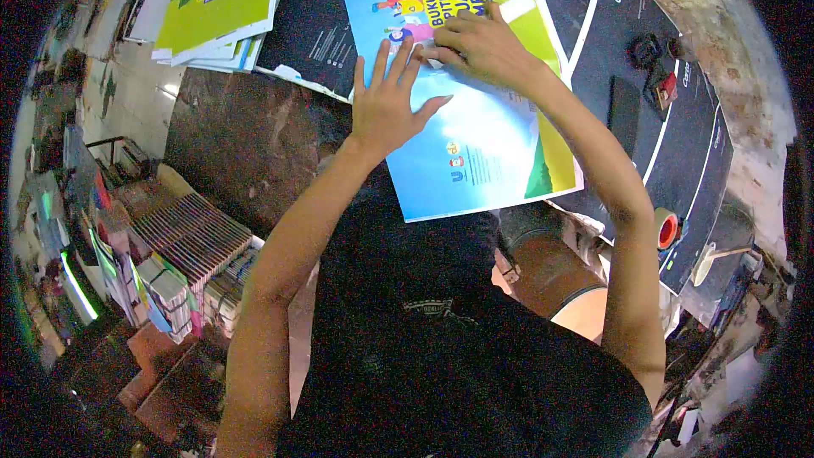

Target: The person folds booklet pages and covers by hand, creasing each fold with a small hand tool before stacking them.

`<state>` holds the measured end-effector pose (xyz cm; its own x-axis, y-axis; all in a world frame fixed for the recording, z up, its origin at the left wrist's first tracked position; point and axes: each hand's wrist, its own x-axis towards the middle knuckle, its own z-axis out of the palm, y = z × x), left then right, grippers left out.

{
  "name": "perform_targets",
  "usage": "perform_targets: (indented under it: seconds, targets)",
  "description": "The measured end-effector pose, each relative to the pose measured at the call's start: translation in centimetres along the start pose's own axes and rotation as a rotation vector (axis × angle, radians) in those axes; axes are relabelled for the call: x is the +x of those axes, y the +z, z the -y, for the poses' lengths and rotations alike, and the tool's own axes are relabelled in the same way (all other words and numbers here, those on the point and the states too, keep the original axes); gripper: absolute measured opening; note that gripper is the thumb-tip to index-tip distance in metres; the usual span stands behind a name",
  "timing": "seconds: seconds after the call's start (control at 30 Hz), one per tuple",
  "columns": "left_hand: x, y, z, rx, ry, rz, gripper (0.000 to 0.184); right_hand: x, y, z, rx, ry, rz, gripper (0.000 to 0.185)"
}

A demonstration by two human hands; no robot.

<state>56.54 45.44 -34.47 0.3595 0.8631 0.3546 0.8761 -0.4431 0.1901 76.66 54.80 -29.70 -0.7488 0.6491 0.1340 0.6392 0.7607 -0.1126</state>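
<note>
A glossy printed cover sheet [424, 170] in blue, green and yellow lies on the black-covered table in front of me, its near edge reaching past the table toward my body. My left hand [390, 106] rests flat on the sheet's left part, fingers spread. Just to the right, my right hand [485, 47] presses on the sheet with its fingers curled in. Whatever those fingers may hold is hidden. The fingertips of both hands come close together near the sheet's middle, where strong glare whitens the surface.
A stack of similar printed sheets [220, 13] sits at the table's far left. On the right of the black table cover [623, 42] are a roll of tape [666, 227] and small dark items. Bundled booklets [165, 293] stand low on the left.
</note>
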Motion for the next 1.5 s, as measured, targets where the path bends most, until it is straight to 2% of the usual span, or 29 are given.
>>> perform_targets:
  seconds: [0.03,0.13,0.33,0.73,0.93,1.03,1.13,1.2,1.3,1.4,1.47,1.5]
  targets:
    - [-0.2,0.0,-0.1,0.002,-0.011,0.012,0.083,0.1,1.2,-0.1,-0.011,-0.074,-0.118,0.031]
    - [0.0,-0.1,-0.1,0.007,-0.038,0.013,0.086,0.6,1.8,-0.4,-0.082,-0.114,-0.042,0.034]
    - [-0.2,0.0,0.0,0.024,-0.045,0.014,0.092,0.6,2.6,-0.8,-0.052,-0.168,-0.113,0.031]
    - [0.1,0.4,0.2,-0.017,-0.107,0.087,0.105,1.3,2.6,-1.1,0.026,-0.235,-0.057,0.032]
    - [0.3,0.0,0.0,-0.015,-0.132,0.138,0.105,1.9,2.6,-1.6,0.159,-0.221,0.053,0.028]
    - [0.3,0.0,0.0,-0.023,-0.128,0.135,0.103,2.2,2.1,-1.9,0.279,-0.181,0.168,0.026]
    - [0.5,-0.1,0.0,-0.034,-0.111,0.106,0.101,2.9,0.5,-1.7,0.227,-0.156,0.324,0.025]
    - [0.4,-0.2,0.0,-0.036,-0.113,0.112,0.102,2.4,0.5,-1.9,0.233,-0.106,0.185,0.027]
    - [0.6,-0.4,0.0,-0.091,-0.131,0.052,0.093,1.6,-0.5,-2.2,0.178,0.001,0.076,0.030]
    - [1.5,-0.2,0.8,-0.256,-0.070,-0.108,0.067,-0.3,-2.7,-2.0,0.124,0.160,-0.048,0.034]
    - [2.5,-0.2,1.3,-0.344,0.037,-0.033,0.048,-2.2,-4.2,-1.3,0.059,0.263,-0.137,0.040]
    - [3.0,-0.3,1.6,-0.386,0.091,0.004,0.039,-3.0,-4.7,-0.8,0.048,0.341,-0.083,0.038]
